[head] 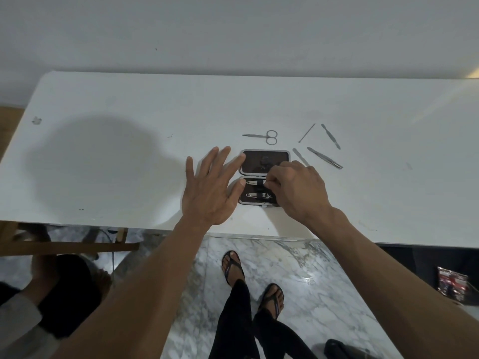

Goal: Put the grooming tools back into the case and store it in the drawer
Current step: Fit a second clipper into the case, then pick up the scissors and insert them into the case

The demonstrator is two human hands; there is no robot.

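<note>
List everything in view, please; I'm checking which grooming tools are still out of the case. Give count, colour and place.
Case: one, dark brown lining, pale rim, open flat near the table's front edge.
Clippers: two, silver, strapped in the case's near half.
Scissors: one, silver, behind the case.
Slim loose tools: four, grey metal, right of the case and behind it.
Table: one, white.
Floor: grey-veined marble, below the table edge.
Left hand: open, fingers spread, beside the case's left edge.
Right hand: fingertips pinching the upper clipper.
</note>
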